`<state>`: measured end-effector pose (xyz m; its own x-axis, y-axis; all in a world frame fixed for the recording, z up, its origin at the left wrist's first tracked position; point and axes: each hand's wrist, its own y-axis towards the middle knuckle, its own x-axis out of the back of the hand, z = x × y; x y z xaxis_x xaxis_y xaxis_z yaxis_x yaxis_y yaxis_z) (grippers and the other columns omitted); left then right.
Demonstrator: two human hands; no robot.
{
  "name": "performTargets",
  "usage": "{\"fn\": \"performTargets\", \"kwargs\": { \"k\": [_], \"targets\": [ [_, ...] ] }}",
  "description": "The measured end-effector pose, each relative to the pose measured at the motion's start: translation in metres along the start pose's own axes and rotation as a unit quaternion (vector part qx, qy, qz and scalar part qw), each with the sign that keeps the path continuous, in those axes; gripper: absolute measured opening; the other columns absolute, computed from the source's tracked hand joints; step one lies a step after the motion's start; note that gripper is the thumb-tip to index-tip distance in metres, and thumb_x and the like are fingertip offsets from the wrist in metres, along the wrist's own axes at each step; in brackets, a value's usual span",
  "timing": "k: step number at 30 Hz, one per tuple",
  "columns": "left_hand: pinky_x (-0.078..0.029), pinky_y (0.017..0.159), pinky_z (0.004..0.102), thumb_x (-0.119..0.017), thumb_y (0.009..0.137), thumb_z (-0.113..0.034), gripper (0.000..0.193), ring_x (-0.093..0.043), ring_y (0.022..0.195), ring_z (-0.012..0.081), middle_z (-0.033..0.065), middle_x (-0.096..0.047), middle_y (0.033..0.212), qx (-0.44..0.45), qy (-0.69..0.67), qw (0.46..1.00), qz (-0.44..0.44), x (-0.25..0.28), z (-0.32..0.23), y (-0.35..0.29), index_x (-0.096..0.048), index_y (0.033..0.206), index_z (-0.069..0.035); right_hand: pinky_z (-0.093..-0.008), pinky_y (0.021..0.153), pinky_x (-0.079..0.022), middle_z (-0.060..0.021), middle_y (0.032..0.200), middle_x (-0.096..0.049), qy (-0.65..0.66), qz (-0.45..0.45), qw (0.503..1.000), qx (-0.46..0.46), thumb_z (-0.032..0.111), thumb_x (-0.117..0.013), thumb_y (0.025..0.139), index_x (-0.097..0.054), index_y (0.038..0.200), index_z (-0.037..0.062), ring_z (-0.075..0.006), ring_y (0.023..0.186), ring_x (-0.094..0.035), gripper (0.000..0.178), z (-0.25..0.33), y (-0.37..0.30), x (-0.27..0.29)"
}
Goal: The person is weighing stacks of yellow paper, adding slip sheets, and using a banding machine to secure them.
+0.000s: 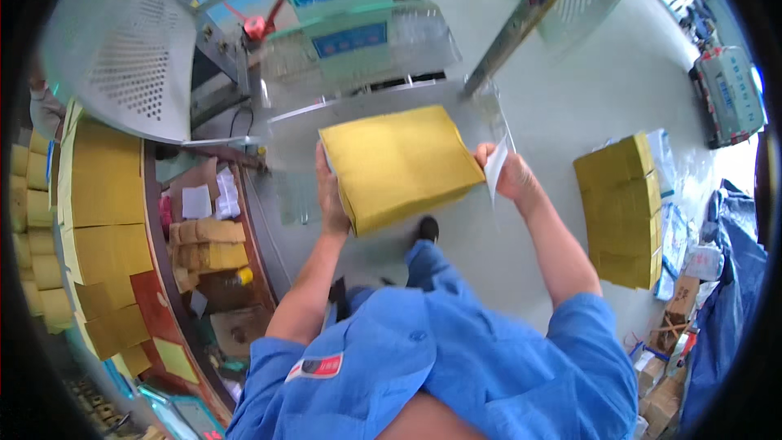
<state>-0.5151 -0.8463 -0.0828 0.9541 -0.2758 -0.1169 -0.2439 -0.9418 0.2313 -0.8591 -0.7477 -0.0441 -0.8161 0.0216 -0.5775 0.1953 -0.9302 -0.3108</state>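
Observation:
A yellow paper-wrapped package (399, 159), block-shaped, is in front of me at the near edge of a metal machine tray (293, 126). My left hand (330, 200) grips its left side, the fingers partly hidden behind it. At the package's right corner, my right hand (511, 175) pinches a thin white slip of paper (495, 165). Some right fingers reach the corner; whether they also bear its weight I cannot tell. The package's underside is out of sight.
Similar yellow packages (619, 208) are stacked on the floor at right, and more yellow packages (110, 167) lie on a bench at left. Perforated metal guards (134, 73) and an upright post (517, 24) flank the machine. A blue tarp (725, 277) covers goods at far right.

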Motion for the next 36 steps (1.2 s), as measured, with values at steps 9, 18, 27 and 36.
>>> {"fn": "performTargets", "kwargs": {
  "k": [9,18,27,36],
  "targets": [
    [-0.027,0.113,0.0345,-0.032,0.103,-0.041,0.058,-0.04,0.132,0.0218,0.0119,-0.045,0.142,0.176,0.013,0.984,0.012,0.002,0.02,-0.017,-0.034,0.145,-0.001,-0.0358,0.085,-0.051,-0.0167,0.106,-0.066,0.121,-0.077,0.981,-0.13,-0.001,-0.049,0.072,-0.061,0.098,-0.0007,-0.0272,0.097,-0.064,0.028,0.009,0.03,0.068],
    [-0.032,0.108,0.0316,-0.037,0.103,-0.033,0.052,-0.044,0.128,0.0202,0.0117,-0.049,0.137,0.245,0.134,0.96,-0.005,-0.009,-0.041,0.006,-0.039,0.142,0.001,-0.034,0.084,-0.05,-0.0162,0.106,-0.064,-0.111,-0.255,0.959,-0.056,-0.004,-0.049,0.074,-0.056,0.118,-0.005,-0.0237,0.099,-0.062,0.045,-0.012,0.055,0.033],
    [-0.033,0.106,0.0313,-0.04,0.103,-0.036,0.053,-0.047,0.124,0.0205,0.0115,-0.051,0.133,0.285,-0.023,0.958,-0.007,-0.001,-0.035,0.009,-0.041,0.14,0.002,-0.033,0.086,-0.05,-0.0127,0.114,-0.063,-0.365,-0.393,0.841,0.065,-0.001,-0.051,0.075,-0.068,0.11,0.0104,-0.0266,0.1,-0.062,0.04,-0.024,0.055,0.003],
    [-0.03,0.108,0.033,-0.044,0.101,-0.038,0.053,-0.043,0.127,0.0205,0.0109,-0.05,0.133,0.32,-0.056,0.946,0.009,0.002,-0.04,0.007,-0.042,0.138,0.0,-0.0289,0.092,-0.044,-0.0071,0.121,-0.061,-0.163,-0.303,0.939,-0.026,0.031,-0.049,0.099,-0.061,0.125,0.0005,-0.0128,0.108,-0.056,0.042,0.018,0.029,-0.035]
  ]
}}
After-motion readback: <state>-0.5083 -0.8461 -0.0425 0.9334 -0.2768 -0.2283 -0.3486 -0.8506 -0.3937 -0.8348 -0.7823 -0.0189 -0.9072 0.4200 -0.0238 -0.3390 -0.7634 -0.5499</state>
